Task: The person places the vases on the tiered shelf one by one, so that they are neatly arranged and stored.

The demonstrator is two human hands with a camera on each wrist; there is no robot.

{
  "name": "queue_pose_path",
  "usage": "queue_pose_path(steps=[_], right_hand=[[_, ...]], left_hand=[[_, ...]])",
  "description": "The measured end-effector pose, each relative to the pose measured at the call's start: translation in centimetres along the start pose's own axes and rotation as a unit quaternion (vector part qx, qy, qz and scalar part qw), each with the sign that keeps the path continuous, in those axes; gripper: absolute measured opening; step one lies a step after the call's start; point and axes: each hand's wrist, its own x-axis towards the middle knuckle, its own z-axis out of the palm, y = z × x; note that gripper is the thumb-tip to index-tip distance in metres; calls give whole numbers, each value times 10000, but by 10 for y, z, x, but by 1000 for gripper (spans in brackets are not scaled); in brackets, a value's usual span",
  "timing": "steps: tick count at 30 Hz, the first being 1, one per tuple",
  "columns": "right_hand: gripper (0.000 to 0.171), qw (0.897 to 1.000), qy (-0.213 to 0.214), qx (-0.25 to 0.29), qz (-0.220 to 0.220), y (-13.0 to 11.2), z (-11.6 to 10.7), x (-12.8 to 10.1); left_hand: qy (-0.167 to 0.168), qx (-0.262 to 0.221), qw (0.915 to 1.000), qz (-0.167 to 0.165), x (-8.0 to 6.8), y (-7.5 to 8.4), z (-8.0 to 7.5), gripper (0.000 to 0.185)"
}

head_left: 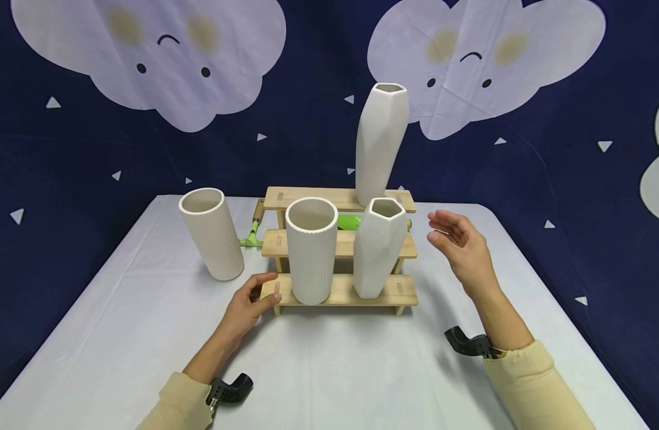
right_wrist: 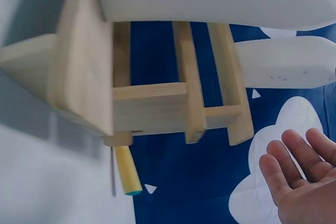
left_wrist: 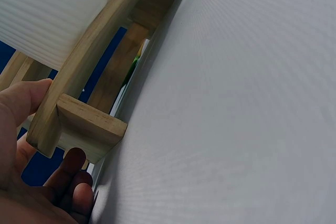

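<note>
A three-step wooden shelf (head_left: 342,289) stands mid-table. On its bottom step stand a ribbed white vase (head_left: 310,251) and a faceted white vase (head_left: 380,248); a tall faceted vase (head_left: 380,143) stands on the top step. My left hand (head_left: 266,289) holds the left end of the bottom step (left_wrist: 79,124), with the thumb (left_wrist: 21,103) on top and fingers (left_wrist: 73,182) underneath. My right hand (head_left: 442,230) hovers with straight fingers to the right of the faceted vase, palm facing it, touching nothing. In the right wrist view, the right hand (right_wrist: 299,182) hangs in the air beside the shelf frame (right_wrist: 152,108).
A second ribbed white vase (head_left: 212,233) stands on the white table (head_left: 146,322) left of the shelf. A green tool with a wooden handle (head_left: 251,236) lies behind the shelf. A dark blue backdrop with clouds hangs behind the table.
</note>
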Motion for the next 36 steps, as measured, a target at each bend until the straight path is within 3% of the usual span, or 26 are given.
queue_pose_path(steps=[23,36], right_hand=[[45,9954,-255,-719,571,44,1,-42],[43,9839,-837,-1184,1043,58,7,-48]], left_hand=[[8,29,10000,14,0,0,0,49],[22,7,10000,-39,0,1,0,49]])
